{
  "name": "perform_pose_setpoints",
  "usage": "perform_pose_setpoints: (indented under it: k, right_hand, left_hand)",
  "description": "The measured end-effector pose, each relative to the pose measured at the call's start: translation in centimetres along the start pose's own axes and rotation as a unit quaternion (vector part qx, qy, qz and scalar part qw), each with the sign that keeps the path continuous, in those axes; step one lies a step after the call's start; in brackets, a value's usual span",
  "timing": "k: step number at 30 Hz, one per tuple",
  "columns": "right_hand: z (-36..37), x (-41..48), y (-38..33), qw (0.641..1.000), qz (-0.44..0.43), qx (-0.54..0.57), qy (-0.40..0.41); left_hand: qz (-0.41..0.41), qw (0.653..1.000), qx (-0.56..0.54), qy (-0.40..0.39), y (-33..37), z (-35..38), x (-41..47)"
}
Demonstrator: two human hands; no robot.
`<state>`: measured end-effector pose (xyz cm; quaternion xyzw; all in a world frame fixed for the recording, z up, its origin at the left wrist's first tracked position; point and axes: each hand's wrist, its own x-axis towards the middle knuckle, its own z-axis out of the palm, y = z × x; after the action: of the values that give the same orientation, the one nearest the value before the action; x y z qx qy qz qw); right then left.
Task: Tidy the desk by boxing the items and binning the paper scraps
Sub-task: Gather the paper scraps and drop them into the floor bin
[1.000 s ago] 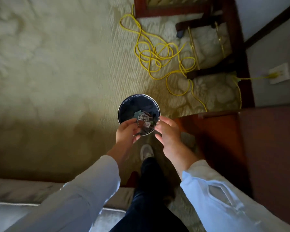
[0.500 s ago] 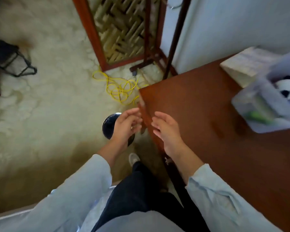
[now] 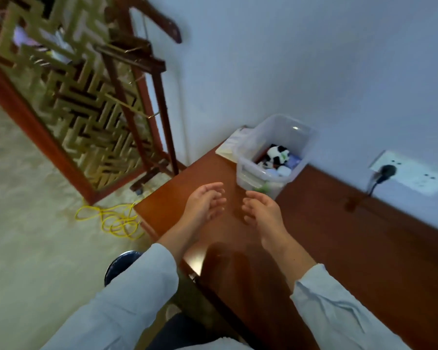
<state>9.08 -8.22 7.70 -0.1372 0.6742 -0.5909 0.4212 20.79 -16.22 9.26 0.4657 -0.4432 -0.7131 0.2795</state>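
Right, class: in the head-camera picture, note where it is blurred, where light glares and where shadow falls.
Head view: the lattice screen is smeared by motion blur; a glare spot sits on the rim of the clear box; a pale sheen marks the desk at its near edge, with dark shadow beside it.

Light is soft and dim, with a cool bluish cast on the wall (image 3: 314, 59). Motion blur smears the frame, worst on the lattice screen (image 3: 68, 92) at top left and the wall socket (image 3: 410, 173). The desk (image 3: 364, 248) shows a pale sheen at its left edge and a dark shadow just beside it. A small glare spot sits on the far rim of the plastic box (image 3: 245, 157). Straight edges bow outward.
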Motion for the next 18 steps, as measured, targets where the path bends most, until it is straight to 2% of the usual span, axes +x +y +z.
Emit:
perform_pose_setpoints:
  k: [9,18]
  right_hand:
    - [-7.4,-0.7,-1.8,0.985,-0.011,0.074,0.159]
    - [-12.4,-5.1,-0.6,0.930,-0.028,0.113,0.348]
  left_hand:
    - [-0.050,0.984,0.054,-0.164,0.4,8.8,2.1]
    - [-0.095,0.927,0.143,-0.333,-1.7,15.1,1.1]
